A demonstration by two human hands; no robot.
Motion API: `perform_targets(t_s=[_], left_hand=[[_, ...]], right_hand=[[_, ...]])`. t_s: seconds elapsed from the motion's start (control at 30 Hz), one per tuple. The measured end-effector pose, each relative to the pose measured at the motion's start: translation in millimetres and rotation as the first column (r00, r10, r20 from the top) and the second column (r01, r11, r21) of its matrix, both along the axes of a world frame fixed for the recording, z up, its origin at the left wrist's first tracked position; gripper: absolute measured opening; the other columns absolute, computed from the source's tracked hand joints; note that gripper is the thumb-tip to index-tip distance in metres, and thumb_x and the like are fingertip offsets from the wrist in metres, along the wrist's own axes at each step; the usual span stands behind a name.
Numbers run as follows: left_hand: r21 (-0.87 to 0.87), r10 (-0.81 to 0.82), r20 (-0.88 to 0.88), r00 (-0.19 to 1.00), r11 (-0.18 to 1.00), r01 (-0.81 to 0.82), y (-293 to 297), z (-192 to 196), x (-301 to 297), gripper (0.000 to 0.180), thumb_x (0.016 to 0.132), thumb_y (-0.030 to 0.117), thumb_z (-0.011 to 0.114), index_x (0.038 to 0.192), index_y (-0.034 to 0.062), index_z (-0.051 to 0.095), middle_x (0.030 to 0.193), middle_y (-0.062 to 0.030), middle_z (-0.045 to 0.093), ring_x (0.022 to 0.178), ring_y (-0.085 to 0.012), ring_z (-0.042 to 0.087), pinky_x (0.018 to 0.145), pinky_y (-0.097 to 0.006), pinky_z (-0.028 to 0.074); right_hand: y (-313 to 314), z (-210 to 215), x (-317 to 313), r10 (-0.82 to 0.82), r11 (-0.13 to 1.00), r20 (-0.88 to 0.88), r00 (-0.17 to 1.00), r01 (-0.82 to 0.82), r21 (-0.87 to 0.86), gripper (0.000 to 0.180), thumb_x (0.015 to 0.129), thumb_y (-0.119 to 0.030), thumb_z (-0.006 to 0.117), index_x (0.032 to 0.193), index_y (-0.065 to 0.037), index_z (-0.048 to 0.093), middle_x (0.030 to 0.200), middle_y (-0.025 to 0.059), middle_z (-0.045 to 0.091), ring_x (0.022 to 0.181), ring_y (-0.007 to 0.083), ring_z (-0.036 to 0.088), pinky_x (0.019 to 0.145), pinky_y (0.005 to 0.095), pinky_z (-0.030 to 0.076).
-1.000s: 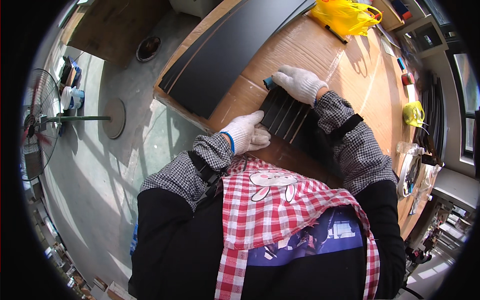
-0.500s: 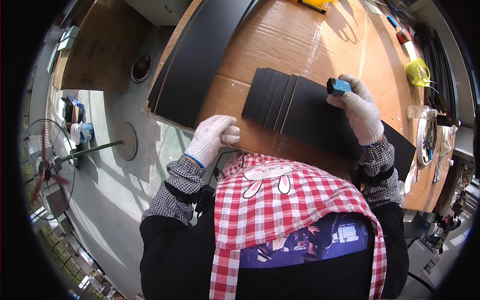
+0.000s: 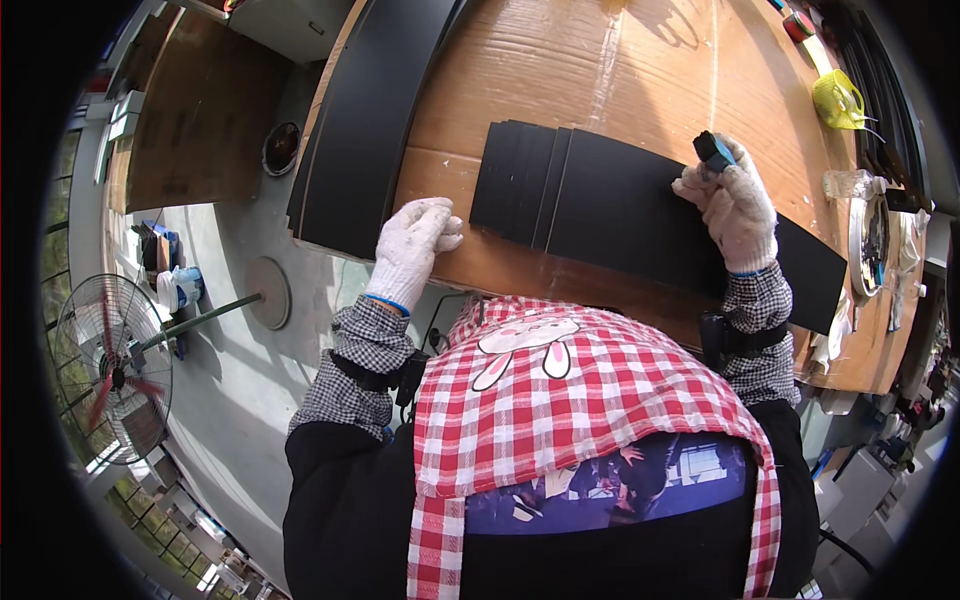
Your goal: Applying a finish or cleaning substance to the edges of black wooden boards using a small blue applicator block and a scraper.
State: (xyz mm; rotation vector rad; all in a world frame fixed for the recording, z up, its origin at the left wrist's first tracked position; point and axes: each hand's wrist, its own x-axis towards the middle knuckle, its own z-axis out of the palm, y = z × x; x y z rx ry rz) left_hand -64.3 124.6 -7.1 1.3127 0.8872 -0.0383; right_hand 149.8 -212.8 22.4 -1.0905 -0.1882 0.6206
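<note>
My right hand, in a white knit glove, grips a small teal block with a black end between thumb and fingers. It is raised over the right part of a fanned stack of long black panels, whose left ends lie in steps. My left hand, also gloved, has its fingers curled together with nothing visible in them. It hovers by the table's near edge, between that stack and a taller pile of wide black panels on the left. The exact kind of the teal block cannot be made out.
The panels lie on a brown, cardboard-covered table. At its right are a yellow mesh basket, a clear bottle, a round tray of small items and a red tape measure. A standing fan is on the floor at left.
My right hand has moved slightly right with the teal block, which is now tilted. The stepped left ends of the black panels have drawn closer together. My left hand has shifted slightly left and up.
</note>
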Motion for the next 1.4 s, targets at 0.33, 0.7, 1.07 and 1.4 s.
perform_targets(t_s=[0.33,0.7,1.07,1.4], left_hand=[[-0.033,-0.337,0.387,0.858,0.925,0.378,-37,62,23,0.049,0.100,0.012,0.054,0.146,0.0011,0.043,0.138,-0.0143,0.054,0.130,-0.0233,0.049,0.114,-0.037,0.036],[-0.204,0.000,0.487,0.873,0.972,0.113,-28,68,28,0.039,0.093,-0.001,0.064,0.130,0.0019,0.051,0.116,-0.0107,0.062,0.113,-0.0197,0.061,0.100,-0.034,0.052],[-0.463,0.043,0.407,0.912,0.871,0.166,16,25,92,0.038,0.095,0.001,0.050,0.133,0.0060,0.052,0.112,-0.0125,0.062,0.100,-0.0246,0.069,0.108,-0.046,0.048],[0.332,-0.393,0.204,0.897,0.890,0.314,12,40,138,0.042,0.089,0.006,0.068,0.130,-0.0005,0.059,0.111,-0.0087,0.064,0.108,-0.0174,0.061,0.100,-0.028,0.049]], right_hand=[[94,31,-58,0.460,0.883,-0.132,0.878,-0.468,-0.037,0.037,0.102,-0.029,0.054,0.120,0.003,0.060,0.088,0.0123,0.068,0.073,0.0177,0.066,0.074,0.0293,0.057],[106,43,-44,0.467,0.837,0.042,0.883,-0.426,-0.344,0.038,0.101,-0.033,0.055,0.110,0.001,0.067,0.085,0.0072,0.069,0.076,0.0142,0.066,0.073,0.0266,0.056],[61,-5,-11,0.142,0.989,0.110,0.984,-0.136,-0.060,0.034,0.104,-0.027,0.052,0.116,0.004,0.062,0.087,0.0085,0.069,0.080,0.0177,0.068,0.079,0.0304,0.057],[59,-6,-14,0.112,0.994,0.122,0.986,-0.112,-0.005,0.031,0.104,-0.024,0.053,0.114,0.003,0.063,0.086,0.0082,0.069,0.082,0.0160,0.068,0.080,0.0290,0.057]])
